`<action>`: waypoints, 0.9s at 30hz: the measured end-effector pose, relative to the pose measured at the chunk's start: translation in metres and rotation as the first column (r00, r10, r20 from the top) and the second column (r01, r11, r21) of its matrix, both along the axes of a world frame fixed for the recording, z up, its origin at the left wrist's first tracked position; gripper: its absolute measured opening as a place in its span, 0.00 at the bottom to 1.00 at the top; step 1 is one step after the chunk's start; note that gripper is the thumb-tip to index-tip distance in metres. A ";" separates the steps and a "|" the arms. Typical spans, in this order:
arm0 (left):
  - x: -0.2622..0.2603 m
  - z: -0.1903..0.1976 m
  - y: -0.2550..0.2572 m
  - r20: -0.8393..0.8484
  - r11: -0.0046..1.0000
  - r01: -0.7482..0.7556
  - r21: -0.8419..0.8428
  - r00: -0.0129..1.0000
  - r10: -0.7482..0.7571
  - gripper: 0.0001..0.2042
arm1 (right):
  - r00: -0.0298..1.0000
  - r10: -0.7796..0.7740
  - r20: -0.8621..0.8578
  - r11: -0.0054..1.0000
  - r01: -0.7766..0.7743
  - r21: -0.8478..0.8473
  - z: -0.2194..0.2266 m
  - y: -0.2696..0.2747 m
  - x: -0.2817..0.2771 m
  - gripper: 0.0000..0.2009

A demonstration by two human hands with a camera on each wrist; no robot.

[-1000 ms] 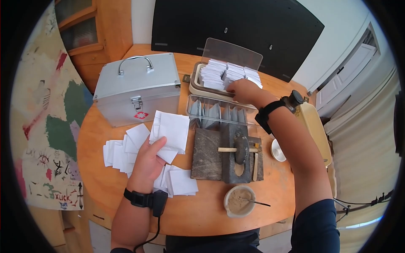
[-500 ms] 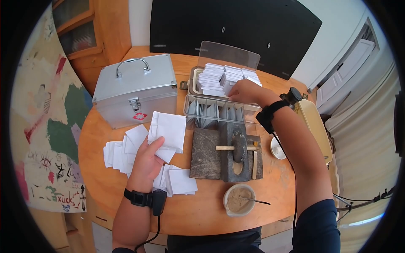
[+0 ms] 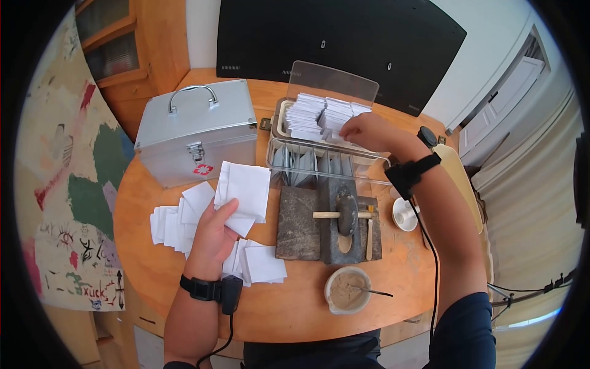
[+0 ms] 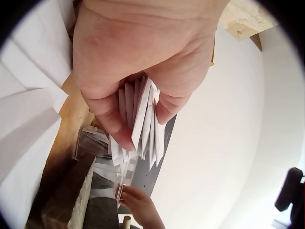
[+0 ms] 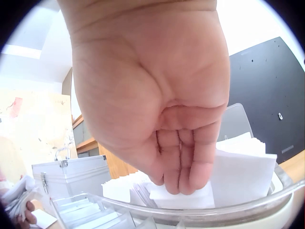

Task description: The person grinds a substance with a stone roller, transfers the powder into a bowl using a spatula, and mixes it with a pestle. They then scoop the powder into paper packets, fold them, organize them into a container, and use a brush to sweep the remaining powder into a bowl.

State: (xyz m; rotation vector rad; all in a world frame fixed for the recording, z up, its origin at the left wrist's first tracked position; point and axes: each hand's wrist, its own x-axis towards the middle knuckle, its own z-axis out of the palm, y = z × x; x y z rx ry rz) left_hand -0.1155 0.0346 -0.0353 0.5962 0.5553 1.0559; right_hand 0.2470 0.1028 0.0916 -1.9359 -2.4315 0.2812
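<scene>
In the head view my left hand (image 3: 212, 237) holds up a fanned stack of white paper packets (image 3: 244, 190). The left wrist view shows the packets' edges (image 4: 145, 129) pinched between thumb and fingers. My right hand (image 3: 373, 132) is over the far box (image 3: 279, 126), which is packed with rows of white packets (image 3: 304, 114). Seen from the right wrist, its fingers lie side by side and point down, with fingertips right at the packets (image 5: 181, 198). More packets (image 3: 264, 264) lie on the table beside and below my left hand.
A clear divided container (image 3: 295, 163) stands before the far box. Nearer are a dark stone slab (image 3: 298, 227), a hammer (image 3: 348, 215) on a grey block, and a bowl of beige powder (image 3: 347, 292) with a spoon. A silver case (image 3: 196, 132) stands left; a small white dish (image 3: 404, 215) sits right.
My right hand has shifted slightly right along the packed box, and its wrist has swung right. My left hand keeps its stack in nearly the same place.
</scene>
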 end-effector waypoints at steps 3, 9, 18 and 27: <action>0.001 0.001 0.000 0.018 1.000 0.001 0.000 1.000 -0.001 0.25 | 0.980 -0.081 -0.179 0.997 0.078 -0.026 0.010 -0.017 0.006 0.11; 0.001 -0.004 0.000 0.016 1.000 -0.001 -0.006 1.000 0.001 0.24 | 0.713 -0.208 -0.670 0.978 0.149 -0.145 0.009 -0.037 0.020 0.09; 0.000 -0.012 0.002 -0.035 0.999 -0.003 0.052 0.999 0.004 0.23 | 0.574 -0.569 -0.589 0.745 0.663 -0.072 -0.020 -0.035 0.073 0.24; 0.002 -0.008 0.000 -0.082 0.998 -0.023 0.067 0.996 0.028 0.20 | 0.765 -0.505 -0.399 0.787 0.598 0.151 -0.032 -0.037 0.061 0.18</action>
